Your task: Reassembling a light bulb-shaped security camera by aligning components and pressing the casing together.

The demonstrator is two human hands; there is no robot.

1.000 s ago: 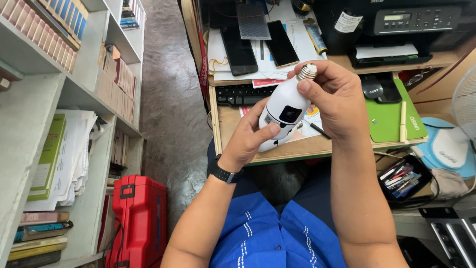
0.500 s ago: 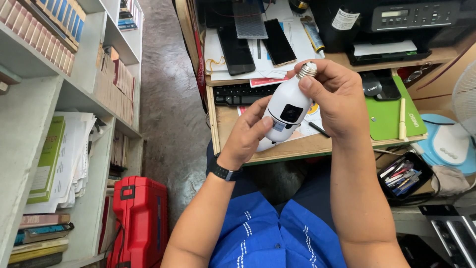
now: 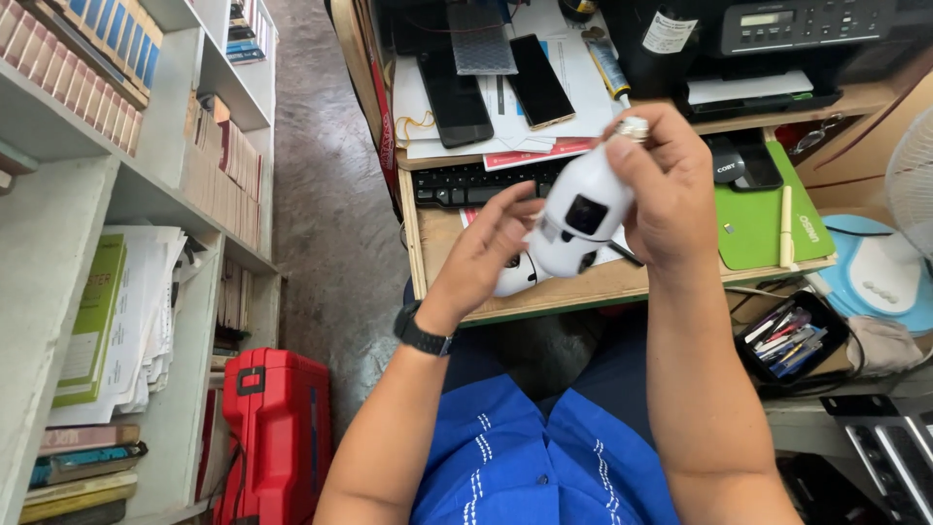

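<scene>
Right now, from the head camera looking down, both hands are up over the edge of the bench (image 3: 583,292) with one thing between them: a white bulb-shaped camera device (image 3: 580,219) with a dark square lens window on its side and a metal screw base at its upper tip. The right hand (image 3: 671,190) has a clenched grip round the upper end, fingers wrapped over the top and the thumb pressed near the screw base. The left hand (image 3: 486,248) comes in from below and to the left, its grip closed on the rounded lower end, fingers curled under it, a black wristband (image 3: 421,333) on the wrist. The device sits tilted, base up and to the right, lifted clear of the bench. Just beyond the grip lies a black keyboard (image 3: 476,180), and further beyond it two dark phones (image 3: 491,92) rest on loose white papers (image 3: 583,58). To the right of the right hand sits a black mouse (image 3: 743,160) on a green mat (image 3: 758,219), with a white pen on that mat. Beyond that stands a black printer (image 3: 797,44). Below and right of the grip there is a black tray of pens (image 3: 789,338). Well off to the left stand shelves of books (image 3: 117,146), and a red case (image 3: 277,428) sits on the floor below them. The person's blue shirt fills the bottom of the view.
</scene>
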